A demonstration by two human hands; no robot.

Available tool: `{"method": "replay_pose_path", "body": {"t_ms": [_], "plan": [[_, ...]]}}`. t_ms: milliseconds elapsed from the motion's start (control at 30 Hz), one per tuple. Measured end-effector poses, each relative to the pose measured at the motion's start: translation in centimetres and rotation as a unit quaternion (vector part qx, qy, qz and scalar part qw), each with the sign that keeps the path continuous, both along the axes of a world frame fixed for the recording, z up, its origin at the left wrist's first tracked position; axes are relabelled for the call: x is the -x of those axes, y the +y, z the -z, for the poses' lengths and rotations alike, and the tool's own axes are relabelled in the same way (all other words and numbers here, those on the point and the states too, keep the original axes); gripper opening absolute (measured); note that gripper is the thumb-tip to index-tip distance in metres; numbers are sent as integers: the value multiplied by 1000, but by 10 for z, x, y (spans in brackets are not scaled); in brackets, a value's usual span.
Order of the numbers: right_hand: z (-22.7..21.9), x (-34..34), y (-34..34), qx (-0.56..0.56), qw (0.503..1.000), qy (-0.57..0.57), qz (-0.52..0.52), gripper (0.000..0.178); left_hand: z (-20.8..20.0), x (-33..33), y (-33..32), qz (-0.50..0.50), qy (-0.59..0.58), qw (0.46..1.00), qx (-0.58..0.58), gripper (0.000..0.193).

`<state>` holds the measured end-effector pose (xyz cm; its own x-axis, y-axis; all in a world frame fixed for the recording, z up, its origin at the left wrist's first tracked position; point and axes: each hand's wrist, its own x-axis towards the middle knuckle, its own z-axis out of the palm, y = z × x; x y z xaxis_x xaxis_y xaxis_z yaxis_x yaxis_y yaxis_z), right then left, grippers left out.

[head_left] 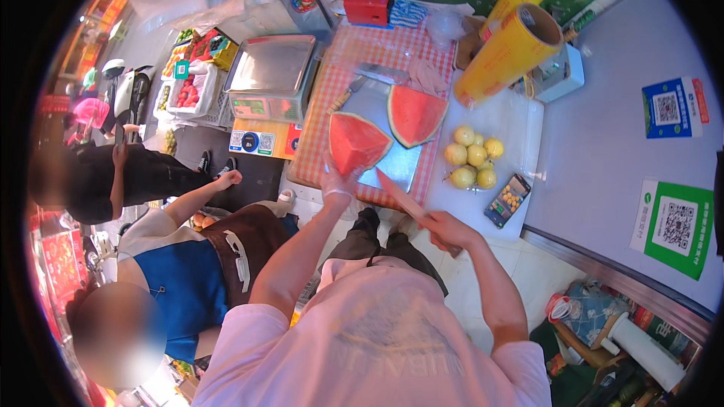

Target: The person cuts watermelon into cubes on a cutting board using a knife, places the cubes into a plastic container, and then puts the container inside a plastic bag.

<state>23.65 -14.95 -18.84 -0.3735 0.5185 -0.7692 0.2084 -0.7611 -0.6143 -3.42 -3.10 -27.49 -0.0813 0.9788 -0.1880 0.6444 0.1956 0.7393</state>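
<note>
My left hand [339, 182], in a thin clear glove, grips the near corner of a cut watermelon piece [356, 139]. Red flesh faces up on this piece, which rests on a metal tray [407, 168]. Beside it, to the right, lies a second watermelon piece [415, 116]. My right hand [446, 231] is closed round a long knife [400, 194]; its blade points up and left, with the tip close to the tray's near edge and apart from the fruit. Behind the pieces lies another knife with a wooden handle [342, 98].
Yellow round fruits [475, 154] and a phone [508, 200] lie on the white surface at right. Two yellow film rolls [509, 56] stand behind them. Left of the checkered cloth [315, 152] is a lidded clear bin [271, 68]. A person in a blue top [185, 286] is close on my left.
</note>
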Motion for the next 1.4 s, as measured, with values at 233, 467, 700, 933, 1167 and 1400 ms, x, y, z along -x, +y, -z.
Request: {"method": "replay_pose_path", "body": {"t_ms": [233,467,700,933,1167,1400], "plan": [[-26,16,22,-103,984,-95,112,29,31,-19,-24,-130,131,983,14,94],[-34,93,77,-193,956,-175,137,33,-30,30,13,170,195,965,43,53],[-15,125,105,-222,936,-270,42,43,8,2,-18,7,20,999,-27,35],[30,147,118,-245,899,-357,-66,42,-3,-8,-23,-41,-84,996,4,38],[23,154,81,-192,914,-346,-90,42,-6,-8,-27,-65,-119,991,11,34],[-12,99,-3,-205,916,-313,-144,37,24,-13,-34,-70,-175,982,-26,34]]}}
